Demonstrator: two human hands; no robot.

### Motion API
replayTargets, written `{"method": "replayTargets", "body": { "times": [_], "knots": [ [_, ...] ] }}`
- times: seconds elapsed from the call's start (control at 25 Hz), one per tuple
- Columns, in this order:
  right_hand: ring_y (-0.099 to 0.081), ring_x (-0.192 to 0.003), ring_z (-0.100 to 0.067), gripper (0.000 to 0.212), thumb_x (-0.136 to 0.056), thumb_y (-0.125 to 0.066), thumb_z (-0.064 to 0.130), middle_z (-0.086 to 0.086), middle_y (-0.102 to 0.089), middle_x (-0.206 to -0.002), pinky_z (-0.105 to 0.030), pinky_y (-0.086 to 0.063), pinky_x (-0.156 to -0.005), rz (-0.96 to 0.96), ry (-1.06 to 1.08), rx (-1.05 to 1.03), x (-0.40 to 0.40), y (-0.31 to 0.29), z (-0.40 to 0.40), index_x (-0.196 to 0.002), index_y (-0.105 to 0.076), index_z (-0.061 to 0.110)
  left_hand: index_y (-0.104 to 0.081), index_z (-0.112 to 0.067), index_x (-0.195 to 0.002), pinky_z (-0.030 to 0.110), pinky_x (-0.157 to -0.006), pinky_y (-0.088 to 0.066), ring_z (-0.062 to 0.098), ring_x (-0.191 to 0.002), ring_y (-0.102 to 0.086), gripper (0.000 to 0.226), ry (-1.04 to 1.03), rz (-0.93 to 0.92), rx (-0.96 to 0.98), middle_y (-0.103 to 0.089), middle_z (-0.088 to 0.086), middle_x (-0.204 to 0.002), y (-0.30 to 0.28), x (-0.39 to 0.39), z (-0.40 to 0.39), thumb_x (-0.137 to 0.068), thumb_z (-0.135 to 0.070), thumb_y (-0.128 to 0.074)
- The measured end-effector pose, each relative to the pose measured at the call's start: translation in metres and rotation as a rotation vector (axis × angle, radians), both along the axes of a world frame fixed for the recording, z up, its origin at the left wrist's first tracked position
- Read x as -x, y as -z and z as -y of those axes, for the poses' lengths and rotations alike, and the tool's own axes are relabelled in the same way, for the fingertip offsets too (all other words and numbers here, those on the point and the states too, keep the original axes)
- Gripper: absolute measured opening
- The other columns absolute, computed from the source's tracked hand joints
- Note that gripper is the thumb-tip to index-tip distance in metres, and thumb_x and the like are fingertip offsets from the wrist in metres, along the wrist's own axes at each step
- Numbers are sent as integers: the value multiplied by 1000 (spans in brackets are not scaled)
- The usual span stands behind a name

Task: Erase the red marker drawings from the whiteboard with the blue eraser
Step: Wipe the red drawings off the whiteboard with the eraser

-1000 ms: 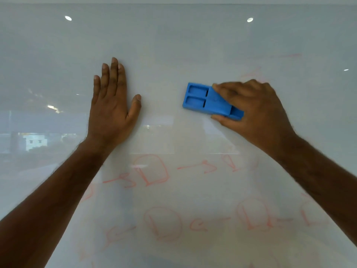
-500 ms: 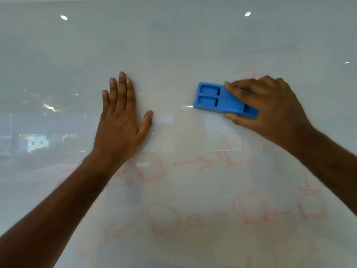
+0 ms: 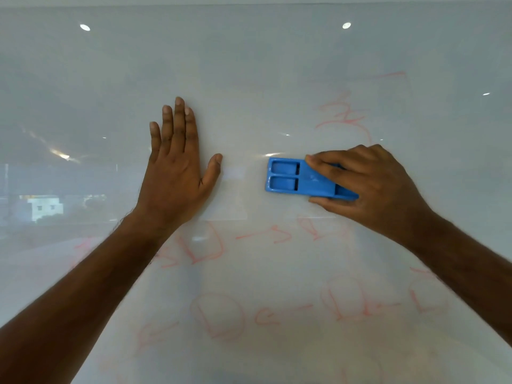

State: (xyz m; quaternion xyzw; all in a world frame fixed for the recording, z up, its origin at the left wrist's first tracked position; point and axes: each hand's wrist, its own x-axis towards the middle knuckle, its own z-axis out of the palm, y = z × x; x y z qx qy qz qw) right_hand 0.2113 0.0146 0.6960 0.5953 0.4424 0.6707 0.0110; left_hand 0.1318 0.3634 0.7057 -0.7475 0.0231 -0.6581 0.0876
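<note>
Left hand (image 3: 177,173) flat, fingers spread upward, right hand (image 3: 368,184) curled — grip closed, both forearms extended

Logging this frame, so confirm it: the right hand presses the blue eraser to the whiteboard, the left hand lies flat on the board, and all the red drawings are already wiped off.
Not all wiped. In the head view, red drawings remain below both hands and above the right hand. The rest stands: the right hand presses the blue eraser to the whiteboard, and the left hand lies flat on it.

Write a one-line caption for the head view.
Right hand presses eraser on whiteboard; left hand flat.
</note>
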Motion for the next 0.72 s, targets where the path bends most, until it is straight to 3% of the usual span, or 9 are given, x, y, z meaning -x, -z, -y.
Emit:
{"method": "replayTargets", "body": {
  "times": [0.24,0.44,0.72],
  "knots": [
    [-60,-104,-29,63,-95,-64,54,1,-64,-136,-46,-47,-86,-51,14,-193,-2,-40,19,-148,-55,22,-1,1,-173,49,-139,4,36,-170,10,87,10,-13,-16,7,19,-183,11,-2,10,-111,-55,-25],
    [-58,-108,-29,67,-93,-68,55,1,-63,-135,-45,-47,-88,-108,-42,-370,3,-69,-20,-150,-53,22,-3,2,-173,48,-138,6,37,-170,8,85,9,24,-40,4,20,-183,-11,-10,27,-112,-53,-26],
    [-59,-96,-25,62,-97,-65,51,1,-64,-133,-40,-44,-81,17,-25,-204,-1,4,-20,-147,-56,17,-6,3,-173,50,-138,3,37,-170,2,83,9,71,-40,0,22,-182,-19,-19,37,-112,-50,-26]
  ]
}}
